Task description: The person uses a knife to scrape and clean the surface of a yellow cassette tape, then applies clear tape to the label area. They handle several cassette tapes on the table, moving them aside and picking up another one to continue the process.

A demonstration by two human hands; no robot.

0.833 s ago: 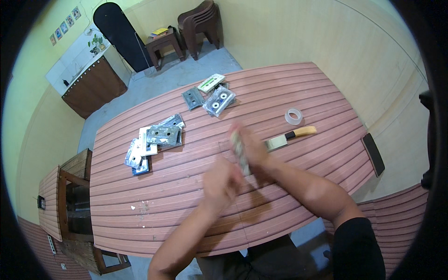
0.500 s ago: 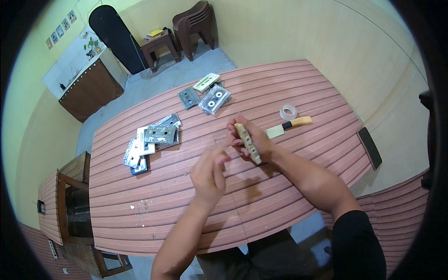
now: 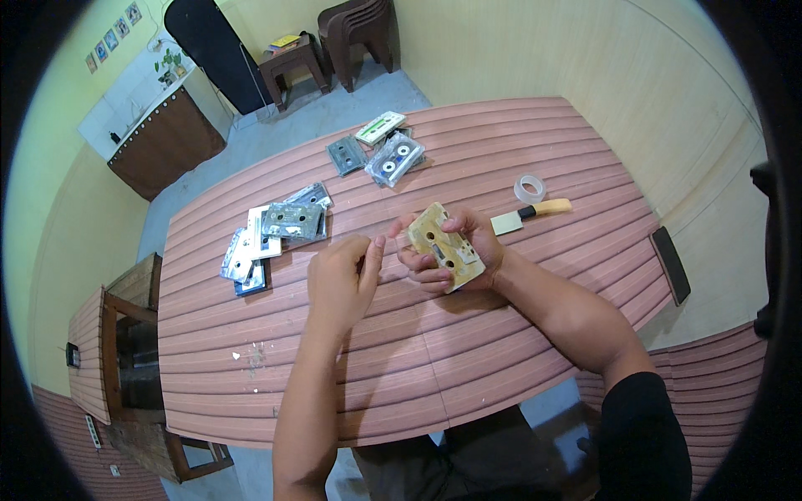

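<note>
Slatted-pattern tabletop [image 3: 393, 392]: one yellowed audio cassette [image 3: 443, 249] in hand, others lying in two piles.

Positions refer to the yellowed audio cassette. The right hand [image 3: 481, 235] grasps it around its edges, tilted above the tabletop; the left hand [image 3: 341, 271], to its left, is curled, thumb against forefinger, and whether it pinches anything small cannot be told. Handling of this single cassette appears under way; the piled ones are out of hand, and whether any is finished cannot be judged. Counts: at least five cassettes in the left pile [image 3: 291, 220], at least four in the far pile [image 3: 394, 160] beyond; one broad-bladed knife [image 3: 507, 222] and one clear tape roll [image 3: 520, 190] to its right.
</note>
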